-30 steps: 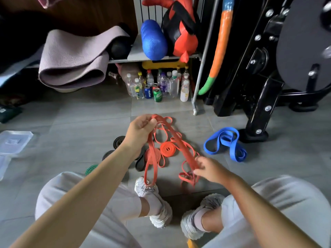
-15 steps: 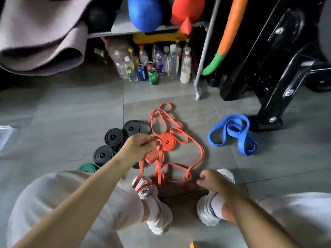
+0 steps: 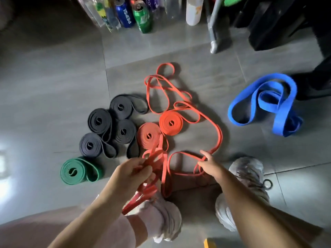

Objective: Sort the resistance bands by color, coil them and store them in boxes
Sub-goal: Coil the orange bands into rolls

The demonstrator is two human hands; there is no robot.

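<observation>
The loose orange band point(image 3: 220, 135), the coiled black bands point(image 3: 98, 120) and the blue band point(image 3: 280, 122) look like matt rubber. The floor point(image 3: 53, 77) is smooth grey tile with a soft sheen. The green can point(image 3: 143, 17) is glossy, probably metal. The shoe point(image 3: 249, 172) looks like knitted cloth.

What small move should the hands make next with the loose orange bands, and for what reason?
Probably the right hand should pinch the loop at its fingertips and draw it out of the tangle. The left hand grips a bunch of the loose orange bands, which cross each other on the floor, while two orange coils lie finished beside them.
</observation>
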